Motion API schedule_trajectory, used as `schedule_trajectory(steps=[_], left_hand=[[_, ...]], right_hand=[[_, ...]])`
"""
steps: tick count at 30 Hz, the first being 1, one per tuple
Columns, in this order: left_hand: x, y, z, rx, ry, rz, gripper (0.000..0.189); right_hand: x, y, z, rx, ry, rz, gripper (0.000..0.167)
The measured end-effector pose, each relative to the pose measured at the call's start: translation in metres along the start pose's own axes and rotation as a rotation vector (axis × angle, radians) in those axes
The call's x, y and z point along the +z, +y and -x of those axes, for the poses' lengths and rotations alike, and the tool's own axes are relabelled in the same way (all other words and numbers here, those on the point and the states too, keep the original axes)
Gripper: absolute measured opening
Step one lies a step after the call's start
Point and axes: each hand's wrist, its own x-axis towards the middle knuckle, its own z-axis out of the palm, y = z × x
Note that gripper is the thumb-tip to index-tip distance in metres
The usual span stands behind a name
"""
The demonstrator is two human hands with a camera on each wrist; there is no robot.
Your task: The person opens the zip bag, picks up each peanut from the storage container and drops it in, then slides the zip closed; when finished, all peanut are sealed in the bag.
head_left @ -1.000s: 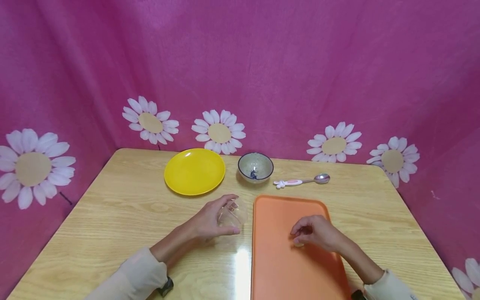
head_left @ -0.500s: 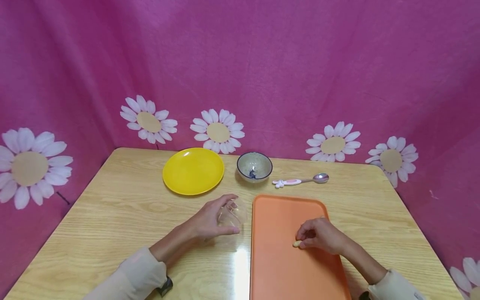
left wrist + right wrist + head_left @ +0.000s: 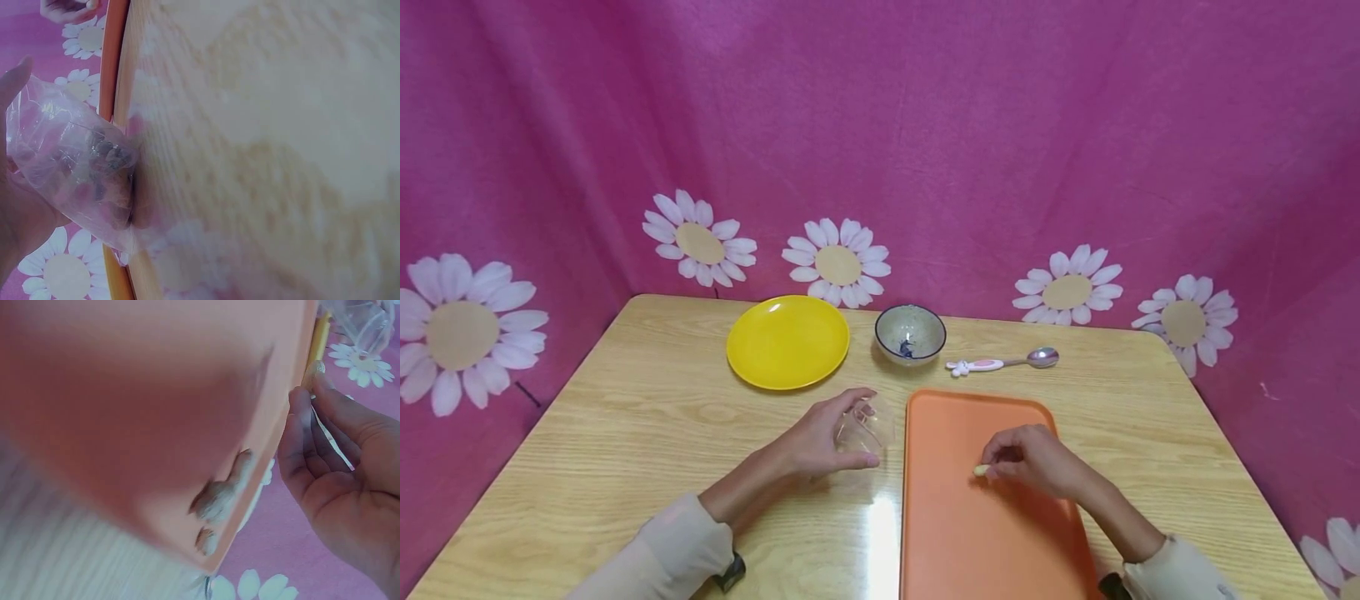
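Observation:
My left hand [image 3: 808, 440] holds a clear plastic bag [image 3: 868, 427] above the table, thumb and fingers spread around its sides. In the left wrist view, brownish and dark shapes show through the crinkled bag [image 3: 75, 169]. My right hand [image 3: 1037, 461] is over the orange tray [image 3: 955, 542], pinching a small tan peanut [image 3: 981, 471] between thumb and fingertips. The right wrist view shows the peanut [image 3: 312, 375] at the fingertips, with a few more peanuts [image 3: 215, 501] lying near the tray's edge. The right hand and forearm hide those in the head view.
Along the back of the table stand a yellow plate [image 3: 787, 342] and a small bowl [image 3: 910, 333] with a dark rim. A spoon [image 3: 1002, 363] with a white and pink rabbit handle lies right of the bowl. A pink daisy-patterned cloth [image 3: 925, 150] hangs behind.
My right hand shifts slightly right and nearer me, then back left and farther away, with the peanut showing more clearly at its fingertips. The left hand and bag stay in place.

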Motion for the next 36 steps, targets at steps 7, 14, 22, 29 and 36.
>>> schedule_trajectory(steps=[7,14,22,29,36], left_hand=[[0.000,0.002,-0.001,-0.004,-0.001,0.014,0.086],[0.001,0.001,-0.002,0.014,-0.003,0.000,0.086],[0.002,0.002,-0.002,0.016,-0.004,-0.005,0.085],[0.002,0.001,-0.003,0.046,0.002,-0.021,0.085],[0.002,0.000,-0.003,0.055,0.013,-0.009,0.085]], right_hand=[[0.002,-0.015,-0.014,0.063,0.063,-0.007,0.004],[0.008,-0.033,-0.035,0.100,0.156,-0.052,0.008],[0.021,-0.056,-0.061,0.105,0.234,-0.196,0.011],[0.037,-0.066,-0.074,0.061,0.282,-0.209,0.010],[0.041,-0.074,-0.076,0.010,0.254,-0.172,0.012]])
